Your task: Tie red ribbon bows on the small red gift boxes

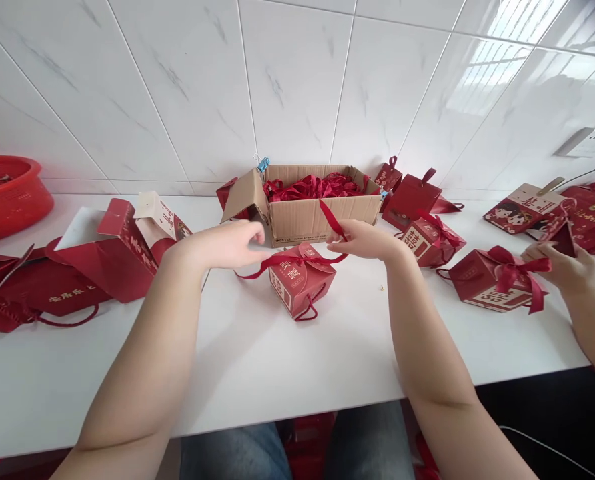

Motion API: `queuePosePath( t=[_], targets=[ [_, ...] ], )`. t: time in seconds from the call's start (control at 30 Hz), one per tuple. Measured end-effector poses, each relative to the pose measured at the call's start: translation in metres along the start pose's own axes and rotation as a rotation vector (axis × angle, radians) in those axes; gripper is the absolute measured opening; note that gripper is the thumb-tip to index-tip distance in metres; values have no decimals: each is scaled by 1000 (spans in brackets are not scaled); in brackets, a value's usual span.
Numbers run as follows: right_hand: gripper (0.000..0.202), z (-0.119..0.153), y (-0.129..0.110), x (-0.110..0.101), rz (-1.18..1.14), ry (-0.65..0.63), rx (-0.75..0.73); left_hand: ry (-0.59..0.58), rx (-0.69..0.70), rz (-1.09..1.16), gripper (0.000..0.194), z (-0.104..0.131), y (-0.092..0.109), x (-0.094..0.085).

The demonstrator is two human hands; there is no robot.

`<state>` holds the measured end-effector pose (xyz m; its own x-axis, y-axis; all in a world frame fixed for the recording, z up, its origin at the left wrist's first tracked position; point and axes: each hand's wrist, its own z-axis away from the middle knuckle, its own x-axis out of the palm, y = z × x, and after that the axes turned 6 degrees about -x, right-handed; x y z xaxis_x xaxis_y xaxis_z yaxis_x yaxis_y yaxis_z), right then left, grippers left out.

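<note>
A small red gift box (301, 280) with gold lettering and a twisted cord handle stands on the white table in front of me. Across its top runs a red ribbon (283, 258), its left tail trailing past the box. My right hand (361, 239) pinches the ribbon to the right of the box, with one end sticking up above the fingers. To the left, my left hand (235, 244) is curved with thumb and forefinger apart, close beside the ribbon; whether the thumb touches it I cannot tell.
Behind the box sits a cardboard carton (322, 217) of red ribbons. Several red boxes and bags (77, 280) lie left, near a red plastic basket (12, 190). Ribbon-tied boxes (495, 280) stand right, where another person's hands (565, 267) hold a red item.
</note>
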<state>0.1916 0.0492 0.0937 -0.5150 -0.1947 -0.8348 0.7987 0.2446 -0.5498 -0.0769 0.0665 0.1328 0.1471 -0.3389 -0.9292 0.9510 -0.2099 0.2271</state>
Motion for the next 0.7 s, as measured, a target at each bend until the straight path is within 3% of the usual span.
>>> queuePosePath(
  t=[0.1, 0.17, 0.23, 0.3, 0.4, 0.47, 0.7],
  targets=[
    [43, 1, -8, 5, 2, 168, 52, 65, 160, 22, 51, 6, 22, 12],
    [68, 4, -13, 7, 48, 317, 85, 39, 194, -5, 59, 8, 35, 23],
    [77, 8, -18, 6, 85, 417, 34, 21, 196, -31, 65, 9, 45, 33],
    [64, 11, -22, 5, 75, 350, -95, 26, 180, -53, 63, 9, 52, 40],
    [36, 12, -26, 4, 10, 14, -261, 13, 143, -91, 56, 7, 53, 42],
    [29, 10, -28, 6, 8, -112, -266, -33, 145, -108, 56, 4, 50, 39],
    [22, 3, -29, 13, 13, -136, -279, -113, 241, -80, 73, -5, 31, 27]
  ],
)
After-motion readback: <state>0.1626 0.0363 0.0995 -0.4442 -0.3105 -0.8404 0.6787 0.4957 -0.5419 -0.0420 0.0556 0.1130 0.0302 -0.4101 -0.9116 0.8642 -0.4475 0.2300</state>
